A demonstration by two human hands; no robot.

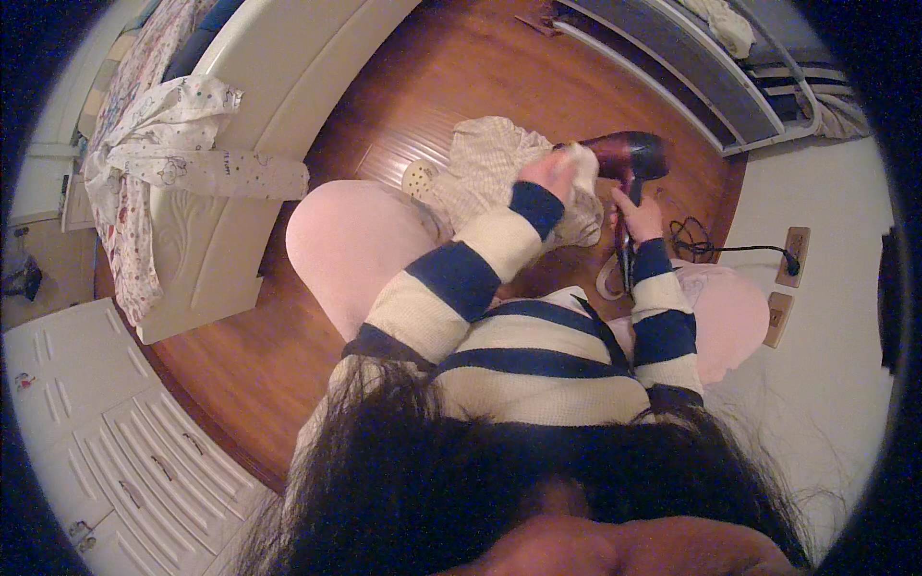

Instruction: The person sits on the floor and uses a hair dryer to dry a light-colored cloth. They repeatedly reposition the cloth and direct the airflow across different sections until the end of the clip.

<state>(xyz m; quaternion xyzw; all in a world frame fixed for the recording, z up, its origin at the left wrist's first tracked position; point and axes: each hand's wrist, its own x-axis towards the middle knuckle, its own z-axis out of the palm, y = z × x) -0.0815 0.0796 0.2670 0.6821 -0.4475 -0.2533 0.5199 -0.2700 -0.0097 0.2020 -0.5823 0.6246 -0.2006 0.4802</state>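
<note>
My right hand (641,214) grips the handle of a dark red and black hair dryer (616,153), whose barrel lies crosswise above my knees. My left hand (551,173) holds part of a pale checked cloth garment (482,155) close to the left end of the barrel. Folds of the garment hang below that hand and spread left towards my knee. Which end of the dryer faces the cloth is partly hidden by the bunched fabric. A pale round object with dark holes (420,178) shows beside the garment's left edge.
A black cord (742,248) runs from a wall socket (794,255) to loops on the wooden floor at right. A pale bed frame (295,79) with a printed cloth (216,173) over it stands left. White drawers (158,461) are lower left, a metal-framed rack (749,108) upper right.
</note>
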